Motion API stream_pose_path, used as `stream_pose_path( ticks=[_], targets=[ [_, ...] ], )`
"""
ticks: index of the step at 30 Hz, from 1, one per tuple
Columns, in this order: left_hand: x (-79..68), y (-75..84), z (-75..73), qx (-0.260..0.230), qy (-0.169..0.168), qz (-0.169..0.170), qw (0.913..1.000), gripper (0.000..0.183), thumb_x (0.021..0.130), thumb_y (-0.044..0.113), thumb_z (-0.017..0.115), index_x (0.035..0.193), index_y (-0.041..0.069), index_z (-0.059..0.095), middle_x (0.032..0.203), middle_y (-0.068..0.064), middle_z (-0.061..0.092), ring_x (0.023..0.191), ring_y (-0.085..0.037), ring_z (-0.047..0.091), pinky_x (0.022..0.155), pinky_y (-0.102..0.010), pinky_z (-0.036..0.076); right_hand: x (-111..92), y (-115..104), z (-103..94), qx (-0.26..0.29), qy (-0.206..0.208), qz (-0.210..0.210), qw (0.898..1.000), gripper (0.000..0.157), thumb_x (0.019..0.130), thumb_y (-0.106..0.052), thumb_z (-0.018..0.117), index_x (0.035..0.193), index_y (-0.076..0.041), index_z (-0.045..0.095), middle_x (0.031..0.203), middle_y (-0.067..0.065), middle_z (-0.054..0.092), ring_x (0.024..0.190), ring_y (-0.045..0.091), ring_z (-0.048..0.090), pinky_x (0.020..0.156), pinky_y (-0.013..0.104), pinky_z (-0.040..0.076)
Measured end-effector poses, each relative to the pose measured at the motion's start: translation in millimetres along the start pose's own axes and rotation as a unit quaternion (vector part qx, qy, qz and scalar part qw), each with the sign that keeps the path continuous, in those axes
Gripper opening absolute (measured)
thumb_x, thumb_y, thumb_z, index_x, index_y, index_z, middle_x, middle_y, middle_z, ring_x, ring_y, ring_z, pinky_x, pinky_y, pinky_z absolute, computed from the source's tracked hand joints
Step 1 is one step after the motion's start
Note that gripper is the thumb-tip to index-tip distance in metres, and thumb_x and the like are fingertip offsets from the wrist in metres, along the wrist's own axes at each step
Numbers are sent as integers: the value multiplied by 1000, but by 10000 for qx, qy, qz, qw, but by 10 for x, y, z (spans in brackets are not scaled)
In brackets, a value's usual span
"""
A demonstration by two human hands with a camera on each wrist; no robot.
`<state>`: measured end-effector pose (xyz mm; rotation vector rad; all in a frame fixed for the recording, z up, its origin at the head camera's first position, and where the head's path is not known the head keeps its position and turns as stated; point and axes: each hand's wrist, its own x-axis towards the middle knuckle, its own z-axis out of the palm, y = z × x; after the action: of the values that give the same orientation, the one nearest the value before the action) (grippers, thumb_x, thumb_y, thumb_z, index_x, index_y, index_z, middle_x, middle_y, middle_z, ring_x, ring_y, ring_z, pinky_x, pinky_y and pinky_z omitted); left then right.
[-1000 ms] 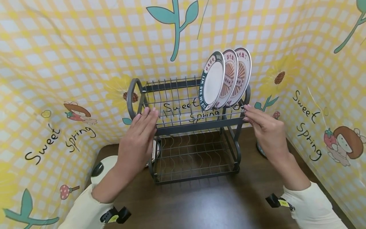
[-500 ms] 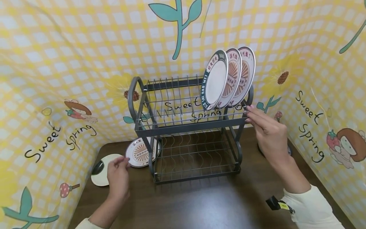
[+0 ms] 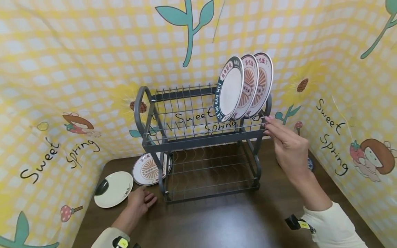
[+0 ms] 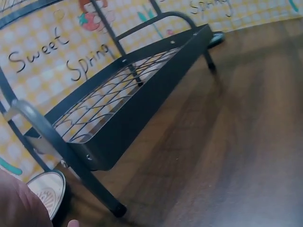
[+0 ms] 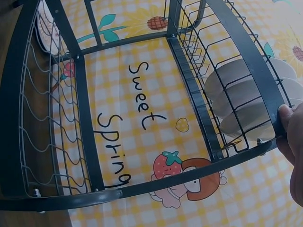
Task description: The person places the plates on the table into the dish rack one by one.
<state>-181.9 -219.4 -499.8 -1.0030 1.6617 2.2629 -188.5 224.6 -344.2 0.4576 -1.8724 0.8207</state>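
yellow checked cloth (image 3: 102, 44) backs a dark wooden table (image 3: 217, 224), where a grey two-tier rack (image 3: 201, 140) stands. the right hand (image 3: 289, 148) pinches the rack's upper front corner at its right end. three plates (image 3: 247, 86) stand tilted in the top tier's right side. the left hand (image 3: 138, 202), fingers loose and holding nothing, is just beside a cream plate (image 3: 113, 193), contact unclear, and near a patterned plate (image 3: 147, 168).

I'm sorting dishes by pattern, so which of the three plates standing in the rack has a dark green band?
In the head view, the leftmost racked plate; the middle one and right one have pinkish rims and rayed centres instead.
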Motion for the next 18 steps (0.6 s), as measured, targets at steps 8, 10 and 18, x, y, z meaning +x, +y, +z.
stream_pose_path(
  ticks=[8, 10, 18],
  targets=[
    [279, 25, 42, -568, 157, -44, 9983, 56, 103, 12, 19, 153, -1, -2, 154, -34, 9, 140, -45, 26, 109, -53, 39, -9, 3, 4, -94, -13, -29, 10000, 24, 76, 0, 74, 100, -3, 76, 114, 6, 70, 106, 27, 68, 95, 16, 49],
    [332, 33, 49, -623, 130, 37, 9980, 56, 103, 12, 19, 153, 0, -3, 154, -32, 8, 140, -44, 25, 109, -52, 39, -8, 8, 9, -98, 12, -55, 9999, 24, 76, 1, 74, 100, -3, 76, 114, 7, 70, 105, 27, 68, 95, 16, 49],
    [515, 24, 73, -468, 677, 325, 9961, 54, 104, 9, 30, 152, -1, 9, 147, -21, 38, 116, -26, 58, 100, -42, 50, -42, 26, 25, -116, 78, -46, 9999, 24, 76, 1, 74, 100, -3, 76, 114, 9, 70, 106, 26, 68, 94, 16, 49]
  ],
)
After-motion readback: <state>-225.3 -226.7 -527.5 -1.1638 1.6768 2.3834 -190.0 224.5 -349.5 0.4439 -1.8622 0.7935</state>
